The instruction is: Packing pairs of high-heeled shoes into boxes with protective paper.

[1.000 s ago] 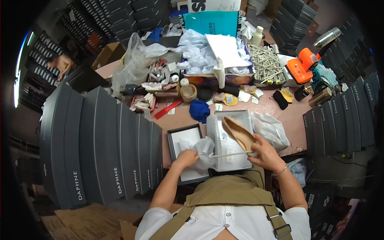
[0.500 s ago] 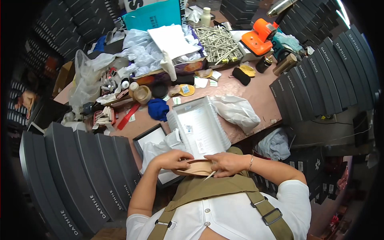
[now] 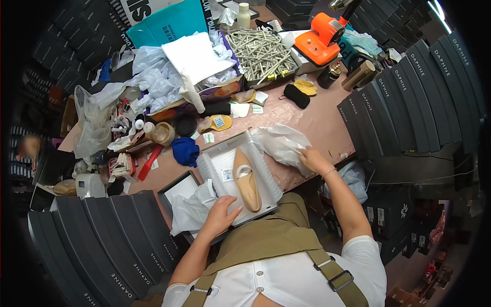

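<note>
A beige flat shoe [image 3: 246, 178] lies in an open white shoe box [image 3: 267, 183] at the table's near edge. My left hand [image 3: 221, 215] rests flat on the box's near left part, touching white tissue paper [image 3: 190, 210]. My right hand [image 3: 311, 158] grips the crumpled clear plastic bag [image 3: 280, 144] lying to the right of the box. The box's lid [image 3: 176, 189] lies to the left, partly under the tissue.
Stacks of dark grey shoe boxes stand at the left [image 3: 102, 240] and right [image 3: 414, 97]. The pink table [image 3: 317, 123] carries plastic bags, a blue cloth [image 3: 185, 150], a tray of metal sticks [image 3: 261, 51] and an orange tool [image 3: 322, 38]. Another person [image 3: 28, 148] is at the far left.
The shoe, held in both hands before, now lies in the box. My right hand has moved right onto the plastic bag, and my left hand rests on the box.
</note>
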`<state>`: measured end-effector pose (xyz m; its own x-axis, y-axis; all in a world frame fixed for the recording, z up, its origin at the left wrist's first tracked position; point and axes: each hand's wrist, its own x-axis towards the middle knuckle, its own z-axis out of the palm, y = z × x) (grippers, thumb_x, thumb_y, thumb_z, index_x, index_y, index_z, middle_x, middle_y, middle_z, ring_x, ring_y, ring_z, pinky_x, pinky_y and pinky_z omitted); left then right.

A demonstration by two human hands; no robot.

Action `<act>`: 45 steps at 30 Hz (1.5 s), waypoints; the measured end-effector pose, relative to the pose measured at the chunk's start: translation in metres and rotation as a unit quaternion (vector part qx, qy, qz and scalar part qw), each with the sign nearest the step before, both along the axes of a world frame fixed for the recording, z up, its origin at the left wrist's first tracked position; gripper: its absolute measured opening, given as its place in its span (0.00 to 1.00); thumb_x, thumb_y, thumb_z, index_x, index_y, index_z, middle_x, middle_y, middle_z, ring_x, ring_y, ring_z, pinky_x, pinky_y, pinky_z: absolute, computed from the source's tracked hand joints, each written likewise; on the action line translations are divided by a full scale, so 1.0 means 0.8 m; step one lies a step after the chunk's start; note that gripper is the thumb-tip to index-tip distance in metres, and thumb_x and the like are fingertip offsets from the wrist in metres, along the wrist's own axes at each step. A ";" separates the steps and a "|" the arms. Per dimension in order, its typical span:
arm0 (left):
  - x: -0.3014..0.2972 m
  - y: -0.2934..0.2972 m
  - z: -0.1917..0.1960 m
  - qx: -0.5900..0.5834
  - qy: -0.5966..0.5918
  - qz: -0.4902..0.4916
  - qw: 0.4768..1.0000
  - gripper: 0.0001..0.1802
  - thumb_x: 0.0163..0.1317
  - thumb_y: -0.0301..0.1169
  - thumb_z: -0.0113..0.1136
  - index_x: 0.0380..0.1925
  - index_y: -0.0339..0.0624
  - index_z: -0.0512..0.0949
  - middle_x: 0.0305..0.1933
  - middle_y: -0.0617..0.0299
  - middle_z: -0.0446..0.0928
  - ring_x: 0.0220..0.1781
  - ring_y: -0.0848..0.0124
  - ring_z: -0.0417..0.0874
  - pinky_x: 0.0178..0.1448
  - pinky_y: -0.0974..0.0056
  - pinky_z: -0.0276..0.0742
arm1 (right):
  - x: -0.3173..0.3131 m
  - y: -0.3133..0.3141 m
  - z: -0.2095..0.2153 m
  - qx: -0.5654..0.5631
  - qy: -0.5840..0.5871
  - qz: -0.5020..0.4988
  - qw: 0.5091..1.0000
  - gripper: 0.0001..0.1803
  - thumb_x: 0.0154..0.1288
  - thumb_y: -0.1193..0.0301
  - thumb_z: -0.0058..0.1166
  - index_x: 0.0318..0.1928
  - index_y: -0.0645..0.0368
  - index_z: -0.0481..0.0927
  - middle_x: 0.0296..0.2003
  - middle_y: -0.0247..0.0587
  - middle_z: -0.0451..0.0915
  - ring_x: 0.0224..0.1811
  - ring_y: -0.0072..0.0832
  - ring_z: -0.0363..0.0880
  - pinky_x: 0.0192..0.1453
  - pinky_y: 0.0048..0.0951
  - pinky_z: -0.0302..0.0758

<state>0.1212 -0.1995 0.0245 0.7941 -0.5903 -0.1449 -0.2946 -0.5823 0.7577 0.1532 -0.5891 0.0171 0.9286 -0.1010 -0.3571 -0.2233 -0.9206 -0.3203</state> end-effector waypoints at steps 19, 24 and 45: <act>-0.033 -0.043 0.061 -0.625 0.418 0.335 0.568 0.40 0.54 0.47 0.66 0.63 0.43 0.61 0.61 0.60 0.69 0.63 0.62 0.68 0.69 0.54 0.61 | -0.086 0.244 0.044 0.603 -0.070 -0.151 0.780 0.18 0.76 0.62 0.38 0.48 0.65 0.74 0.39 0.29 0.76 0.42 0.15 0.67 0.50 0.21 0.68; -0.034 0.007 0.040 -0.612 0.366 0.375 0.592 0.31 0.53 0.36 0.62 0.57 0.39 0.67 0.56 0.55 0.73 0.60 0.61 0.72 0.65 0.55 0.68 | -0.069 0.236 0.086 0.387 -0.239 -0.015 0.890 0.16 0.72 0.68 0.44 0.56 0.59 0.73 0.53 0.46 0.75 0.58 0.34 0.71 0.60 0.29 0.67; -0.019 0.104 0.034 -0.621 0.460 0.264 0.576 0.35 0.66 0.53 0.42 0.61 0.34 0.66 0.60 0.47 0.71 0.60 0.55 0.74 0.65 0.56 0.68 | -0.015 0.246 0.154 0.489 -0.087 0.174 0.851 0.18 0.70 0.73 0.48 0.58 0.61 0.72 0.44 0.39 0.76 0.41 0.23 0.74 0.49 0.24 0.71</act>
